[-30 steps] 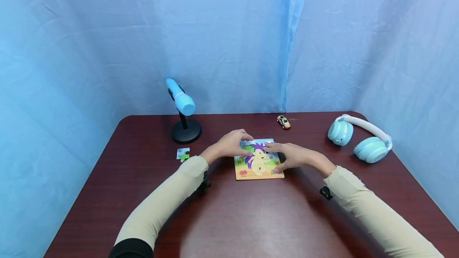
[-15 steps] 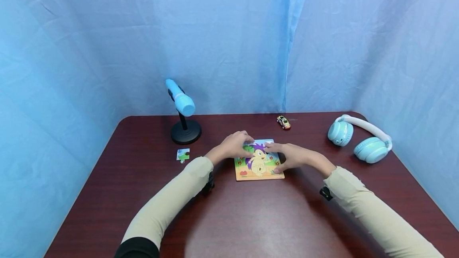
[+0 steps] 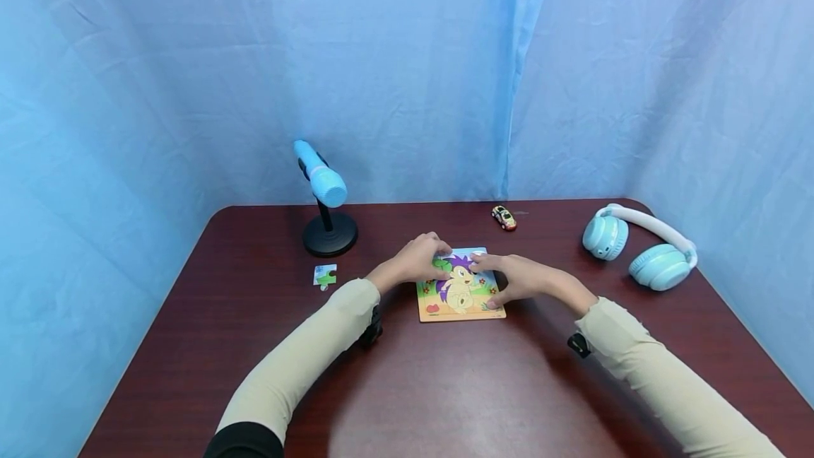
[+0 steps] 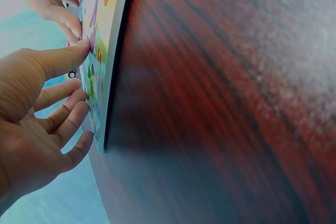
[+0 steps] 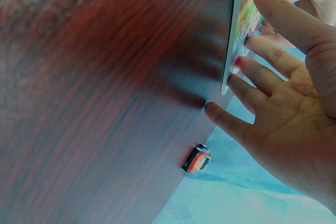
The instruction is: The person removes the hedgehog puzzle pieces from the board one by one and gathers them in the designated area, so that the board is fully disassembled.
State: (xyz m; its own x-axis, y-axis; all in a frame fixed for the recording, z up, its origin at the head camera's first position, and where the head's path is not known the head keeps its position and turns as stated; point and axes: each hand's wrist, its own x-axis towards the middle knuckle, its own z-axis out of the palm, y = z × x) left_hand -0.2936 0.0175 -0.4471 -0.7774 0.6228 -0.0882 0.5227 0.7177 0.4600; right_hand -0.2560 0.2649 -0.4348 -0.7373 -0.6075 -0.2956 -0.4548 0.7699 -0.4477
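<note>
Blue curtains point(image 3: 407, 76) back the counter point(image 3: 407, 387); left hand point(image 3: 412, 260) and right hand point(image 3: 524, 277), fingers relaxed, touch the puzzle point(image 3: 462, 297), a jigsaw piece point(image 3: 321, 274) at its nine o'clock.

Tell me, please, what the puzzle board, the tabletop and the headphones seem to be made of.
Puzzle board: probably wood or thick card with a bright printed face, judging by its thick, straight edge.
Tabletop: wood or wood-look laminate, glossy, given the streaky dark red grain and pale reflection.
Headphones: likely plastic, by their smooth, moulded look.
</note>
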